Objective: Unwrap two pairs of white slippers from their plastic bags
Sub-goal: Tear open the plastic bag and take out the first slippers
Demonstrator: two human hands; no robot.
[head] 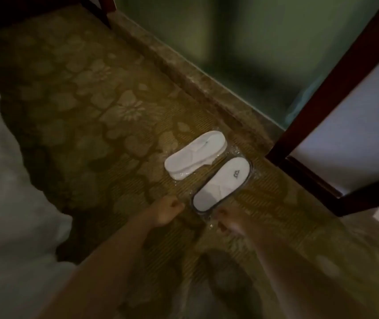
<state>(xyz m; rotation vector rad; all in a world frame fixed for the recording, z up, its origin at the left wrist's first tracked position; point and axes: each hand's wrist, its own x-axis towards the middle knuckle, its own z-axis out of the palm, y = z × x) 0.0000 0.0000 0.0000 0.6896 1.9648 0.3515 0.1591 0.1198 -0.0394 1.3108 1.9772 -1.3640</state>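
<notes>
I see two bagged pairs (195, 155) (222, 185) on the carpet (91, 134) past my fingers. Left hand (165, 212) curled shut; right hand (226, 221) blurry, can't tell.

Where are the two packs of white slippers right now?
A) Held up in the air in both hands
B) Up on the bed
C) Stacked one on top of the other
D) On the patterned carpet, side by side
D: the far slipper pack and the near slipper pack lie next to each other on the carpet, just ahead of the left hand and right hand.
</notes>
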